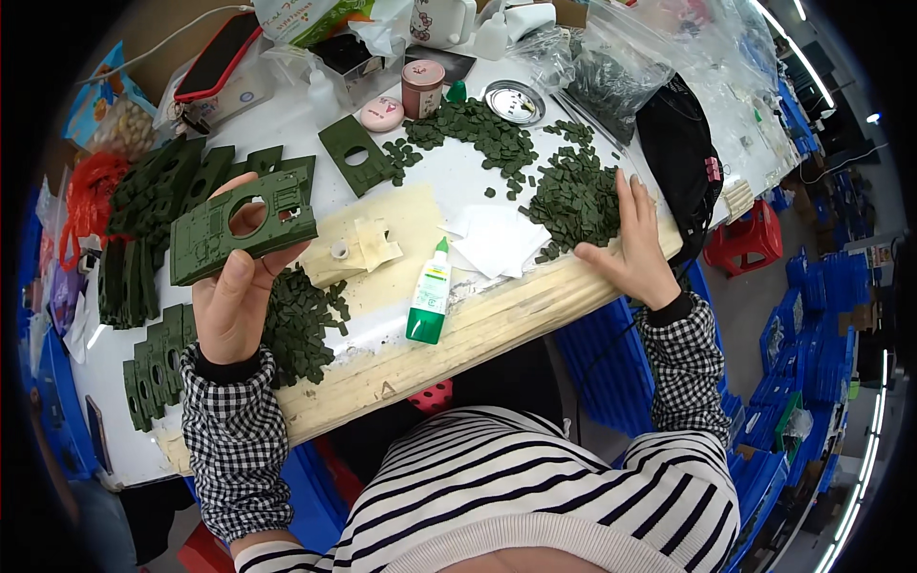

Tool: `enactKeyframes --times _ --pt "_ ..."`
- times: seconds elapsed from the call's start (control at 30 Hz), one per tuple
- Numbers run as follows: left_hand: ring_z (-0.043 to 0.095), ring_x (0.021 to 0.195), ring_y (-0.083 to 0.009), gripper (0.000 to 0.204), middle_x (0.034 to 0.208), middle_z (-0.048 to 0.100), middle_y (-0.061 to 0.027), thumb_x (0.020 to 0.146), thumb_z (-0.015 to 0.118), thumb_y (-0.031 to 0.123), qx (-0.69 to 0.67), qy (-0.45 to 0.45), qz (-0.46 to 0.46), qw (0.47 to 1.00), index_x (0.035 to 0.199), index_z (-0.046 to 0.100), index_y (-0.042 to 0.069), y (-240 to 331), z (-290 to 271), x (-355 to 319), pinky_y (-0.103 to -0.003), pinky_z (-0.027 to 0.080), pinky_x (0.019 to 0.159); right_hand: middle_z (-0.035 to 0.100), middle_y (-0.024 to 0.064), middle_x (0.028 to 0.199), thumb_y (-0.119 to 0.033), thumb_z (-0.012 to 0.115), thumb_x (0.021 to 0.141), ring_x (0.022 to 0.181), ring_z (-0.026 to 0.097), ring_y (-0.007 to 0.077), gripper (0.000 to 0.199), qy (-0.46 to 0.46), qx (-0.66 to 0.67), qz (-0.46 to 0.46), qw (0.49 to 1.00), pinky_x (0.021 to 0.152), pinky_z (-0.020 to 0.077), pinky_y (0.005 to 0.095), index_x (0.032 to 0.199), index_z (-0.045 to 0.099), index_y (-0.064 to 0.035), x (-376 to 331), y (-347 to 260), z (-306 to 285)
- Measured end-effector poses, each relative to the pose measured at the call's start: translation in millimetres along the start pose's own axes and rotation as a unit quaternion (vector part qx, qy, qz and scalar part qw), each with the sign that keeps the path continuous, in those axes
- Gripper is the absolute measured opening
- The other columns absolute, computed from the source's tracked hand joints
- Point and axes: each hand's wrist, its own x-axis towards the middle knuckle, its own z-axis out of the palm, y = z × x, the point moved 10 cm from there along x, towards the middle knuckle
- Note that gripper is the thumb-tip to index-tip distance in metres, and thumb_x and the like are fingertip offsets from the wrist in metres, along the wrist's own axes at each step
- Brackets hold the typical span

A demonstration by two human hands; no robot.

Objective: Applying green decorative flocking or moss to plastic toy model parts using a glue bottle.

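My left hand (229,310) holds up a dark green plastic model tank hull (202,237) with a round hole in it, thumb along the near edge. The fingers behind the hull are partly hidden. At the right edge of the table my right hand (642,253) rests with fingers spread, beside a heap of small green plastic pieces (571,202). Between the hands stand a white glue bottle with a green cap and base (430,301), some white paper squares (499,241) and a cream-coloured block fixture (355,253). Another heap of green pieces (298,329) lies near my left wrist.
More hulls stand in rows (153,368) at the left, and one lies flat (355,155) farther back. Behind are a pink tin (422,91), a round metal lid (514,101) and a red-edged phone (220,55). A black bag (676,143) hangs at the right.
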Motion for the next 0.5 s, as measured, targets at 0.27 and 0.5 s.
enactKeyframes --times 0.27,0.5 --pt "0.059 0.116 -0.0241 0.068 0.125 0.053 -0.0125 0.091 0.067 0.029 -0.003 0.048 -0.009 0.999 0.144 0.034 0.001 1 0 2 -0.042 0.052 0.1 0.014 0.0416 0.148 -0.069 0.072 0.07 0.141 0.012 0.0546 0.125 -0.042 0.023 -0.016 0.999 0.116 0.011 0.0582 0.152 0.01 0.0033 39 -28 22" --pt "0.056 0.122 -0.026 0.067 0.137 0.049 -0.0154 0.097 0.059 0.032 0.022 0.003 0.003 1.0 0.147 0.028 0.001 4 5 2 -0.042 0.05 0.103 0.026 0.0317 0.147 -0.052 0.066 0.085 0.138 0.023 0.0458 0.093 0.065 0.079 -0.078 0.992 0.114 0.0202 0.0511 0.149 0.024 0.001 43 -35 -6"
